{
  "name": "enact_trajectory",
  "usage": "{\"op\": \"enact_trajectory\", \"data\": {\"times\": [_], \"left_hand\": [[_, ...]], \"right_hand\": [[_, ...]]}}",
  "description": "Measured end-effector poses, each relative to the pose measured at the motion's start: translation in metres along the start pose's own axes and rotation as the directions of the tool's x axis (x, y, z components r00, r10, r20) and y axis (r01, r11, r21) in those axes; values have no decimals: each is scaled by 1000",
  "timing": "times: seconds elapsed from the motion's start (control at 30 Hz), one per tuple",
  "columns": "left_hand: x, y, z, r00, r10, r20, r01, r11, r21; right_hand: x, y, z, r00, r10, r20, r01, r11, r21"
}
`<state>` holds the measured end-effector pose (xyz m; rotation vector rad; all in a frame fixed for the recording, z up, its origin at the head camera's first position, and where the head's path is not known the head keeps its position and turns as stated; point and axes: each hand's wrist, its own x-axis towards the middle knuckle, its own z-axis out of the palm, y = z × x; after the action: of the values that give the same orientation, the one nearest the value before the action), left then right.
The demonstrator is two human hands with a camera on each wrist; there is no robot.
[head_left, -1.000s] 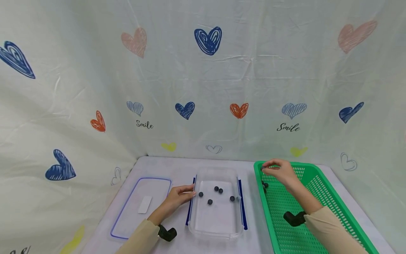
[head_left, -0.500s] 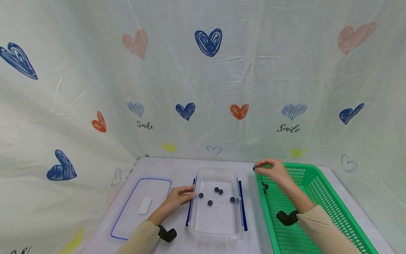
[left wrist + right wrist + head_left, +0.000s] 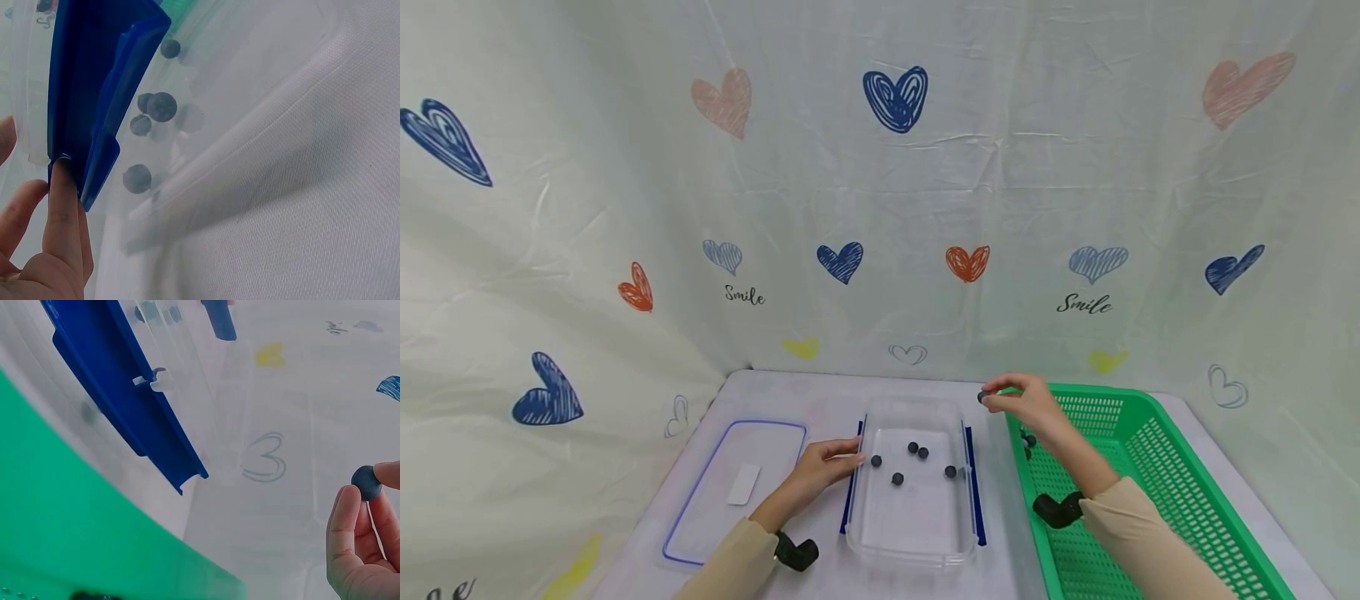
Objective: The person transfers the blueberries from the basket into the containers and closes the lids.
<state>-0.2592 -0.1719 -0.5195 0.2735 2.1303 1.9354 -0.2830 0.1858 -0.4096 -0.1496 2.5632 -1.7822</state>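
Observation:
In the head view, my right hand (image 3: 1024, 402) pinches a small dark round blueberry (image 3: 367, 483) between thumb and fingertips, in the air just past the green basket's (image 3: 1037, 517) left rim. My left hand (image 3: 822, 467) touches the left side of a clear plastic container (image 3: 910, 554) with fairly straight fingers. In the left wrist view, one finger lies against its folded-out blue latch (image 3: 94, 81). Several blueberries (image 3: 897, 479) lie spread over the container's bottom. A few more blueberries (image 3: 1028, 440) sit inside the basket along its left wall.
Flat on the left of the white table (image 3: 820, 554) lies a clear lid with a blue seal (image 3: 694, 483), bearing a white label (image 3: 744, 485). Another blue latch (image 3: 976, 500) hangs out on the container's right side. A heart-printed curtain (image 3: 910, 200) stands behind the table.
My right hand has moved left with the blueberry, from inside the basket's back left corner to beyond its rim. The left hand and the container have stayed in place.

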Motion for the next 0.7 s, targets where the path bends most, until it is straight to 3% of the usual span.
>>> {"op": "enact_trajectory", "data": {"times": [0.3, 0.7], "left_hand": [[0, 0, -1, 1000, 7, -1, -7, 1000, 15], [0, -1, -1, 1000, 13, 6, -13, 1000, 8]], "right_hand": [[5, 1, 10, 999, -9, 34, 8, 999, 42], [5, -7, 28, 997, -11, 81, 10, 1000, 15]]}}
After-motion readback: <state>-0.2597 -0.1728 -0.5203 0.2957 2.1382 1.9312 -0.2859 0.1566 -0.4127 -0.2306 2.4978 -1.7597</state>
